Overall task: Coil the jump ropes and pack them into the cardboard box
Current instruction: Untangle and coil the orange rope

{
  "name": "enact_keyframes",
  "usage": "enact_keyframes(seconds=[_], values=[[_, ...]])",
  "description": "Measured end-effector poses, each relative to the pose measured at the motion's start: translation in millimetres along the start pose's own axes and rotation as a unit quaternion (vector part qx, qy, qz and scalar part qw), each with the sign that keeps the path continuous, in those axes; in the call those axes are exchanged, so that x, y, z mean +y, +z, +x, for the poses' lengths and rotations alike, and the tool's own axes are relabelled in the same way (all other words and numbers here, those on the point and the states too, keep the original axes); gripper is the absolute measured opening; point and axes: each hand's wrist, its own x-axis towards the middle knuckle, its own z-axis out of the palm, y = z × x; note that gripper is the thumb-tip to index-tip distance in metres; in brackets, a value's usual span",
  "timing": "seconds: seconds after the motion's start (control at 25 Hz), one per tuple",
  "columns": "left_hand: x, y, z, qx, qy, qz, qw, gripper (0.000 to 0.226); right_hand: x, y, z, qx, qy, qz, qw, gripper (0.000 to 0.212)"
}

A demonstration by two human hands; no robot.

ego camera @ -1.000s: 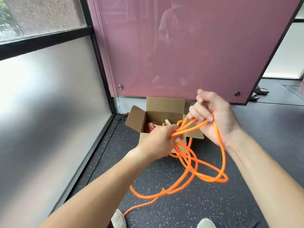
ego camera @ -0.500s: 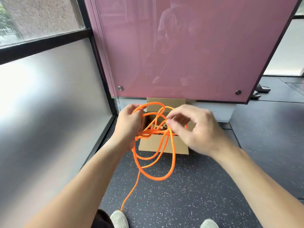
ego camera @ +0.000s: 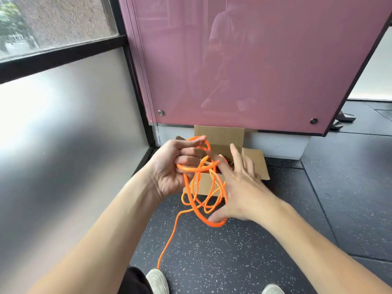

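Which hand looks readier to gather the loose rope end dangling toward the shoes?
Probably the right hand: it is open and spread beside the hanging loops. The left hand is busy gripping the orange rope bundle.

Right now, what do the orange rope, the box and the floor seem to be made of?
The orange rope looks like plastic or rubber-coated cord, smooth and slightly glossy: it hangs in soft loops and shows no weave. The box is plain brown cardboard, matte, with creased, folded flaps. The floor is probably rubber matting: matte black, pale speckles, seams between tiles.
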Motion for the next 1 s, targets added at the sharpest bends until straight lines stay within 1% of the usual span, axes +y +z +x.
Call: enact_keyframes(seconds=[0.04, 0.08, 0.12, 0.16, 0.2, 0.24, 0.28, 0.32, 0.36, 0.4, 0.44, 0.48, 0.52, 0.56, 0.6, 0.64, 0.68, 0.72, 0.76, 0.84, 0.88, 0.92, 1.0], values=[[-1.1, -1.8, 0.3, -0.035, -0.042, 0.015, 0.998, 0.011, 2.6, 4.4, 3.2, -0.028, 0.024, 0.034, 0.999, 0.147], [-0.6, -2.9, -1.7, -0.075, -0.083, 0.032, 0.993, 0.009, 7.4, 5.9, 7.5, -0.016, 0.043, 0.079, 0.996, 0.136], [0.8, -3.5, -6.2, -0.111, -0.116, 0.049, 0.986, 0.008, 14.8, 9.5, 15.5, 0.021, 0.047, 0.123, 0.991, 0.11], [1.8, -2.1, -12.4, -0.135, -0.135, 0.072, 0.979, 0.008, 20.9, 10.9, 22.5, 0.072, 0.03, 0.158, 0.984, 0.071], [2.7, -2.5, -17.3, -0.139, -0.135, 0.11, 0.975, 0.009, 24.1, 10.5, 27.8, 0.115, 0.003, 0.165, 0.98, 0.032], [3.5, -2.6, -20.9, -0.117, -0.117, 0.166, 0.972, 0.012, 26.0, 9.1, 31.7, 0.138, -0.016, 0.157, 0.978, 0.018], [4.1, -3.6, -22.6, -0.06, -0.08, 0.237, 0.966, 0.018, 30.5, 8.6, 35.7, 0.145, -0.02, 0.151, 0.978, 0.027], [5.1, -8.0, -21.8, 0.025, -0.026, 0.31, 0.95, 0.023, 35.4, 5.0, 38.0, 0.15, -0.006, 0.155, 0.976, 0.037], [5.8, -13.6, -19.6, 0.125, 0.032, 0.371, 0.92, 0.027, 41.5, 0.1, 40.8, 0.167, 0.015, 0.166, 0.972, 0.045], [7.6, -22.4, -16.8, 0.225, 0.083, 0.41, 0.88, 0.029, 46.3, -7.1, 41.1, 0.177, 0.041, 0.189, 0.965, 0.051], [10.8, -30.5, -14.9, 0.305, 0.12, 0.424, 0.844, 0.031, 51.0, -13.9, 39.8, 0.182, 0.078, 0.254, 0.947, 0.053], [15.6, -38.6, -13.4, 0.36, 0.146, 0.406, 0.827, 0.033, 57.4, -20.9, 39.3, 0.187, 0.128, 0.376, 0.898, 0.053], [21.3, -46.2, -13.2, 0.394, 0.167, 0.359, 0.83, 0.034, 63.4, -29.8, 39.2, 0.194, 0.169, 0.525, 0.811, 0.052], [27.8, -52.6, -15.3, 0.419, 0.189, 0.294, 0.838, 0.034, 72.6, -39.2, 38.2, 0.21, 0.195, 0.665, 0.69, 0.054], [35.9, -61.4, -18.7, 0.444, 0.213, 0.223, 0.841, 0.033, 85.4, -50.4, 34.9, 0.237, 0.204, 0.764, 0.565, 0.057], [43.3, -70.8, -23.8, 0.469, 0.236, 0.156, 0.837, 0.031, 103.0, -61.0, 31.4, 0.266, 0.204, 0.816, 0.47, 0.057], [49.0, -81.6, -28.3, 0.491, 0.251, 0.102, 0.828, 0.029, 121.8, -71.3, 26.6, 0.297, 0.198, 0.837, 0.414, 0.057], [52.4, -92.3, -32.1, 0.508, 0.257, 0.071, 0.819, 0.026, 138.8, -79.9, 20.9, 0.317, 0.197, 0.837, 0.4, 0.056], [53.7, -100.8, -34.1, 0.518, 0.249, 0.067, 0.815, 0.024, 152.1, -85.5, 14.9, 0.325, 0.208, 0.819, 0.425, 0.057], [51.3, -106.1, -32.4, 0.518, 0.216, 0.108, 0.82, 0.019, 161.8, -85.6, 8.1, 0.304, 0.214, 0.763, 0.529, 0.056], [48.4, -103.8, -28.5, 0.513, 0.197, 0.144, 0.823, 0.017, 157.4, -82.4, 8.2, 0.288, 0.196, 0.737, 0.579, 0.055], [44.2, -97.5, -23.9, 0.506, 0.172, 0.19, 0.824, 0.021, 146.4, -79.4, 8.2, 0.277, 0.165, 0.714, 0.622, 0.054], [31.5, -80.9, -14.1, 0.476, 0.101, 0.309, 0.817, 0.036, 114.0, -75.2, 7.0, 0.25, 0.076, 0.671, 0.694, 0.05]])
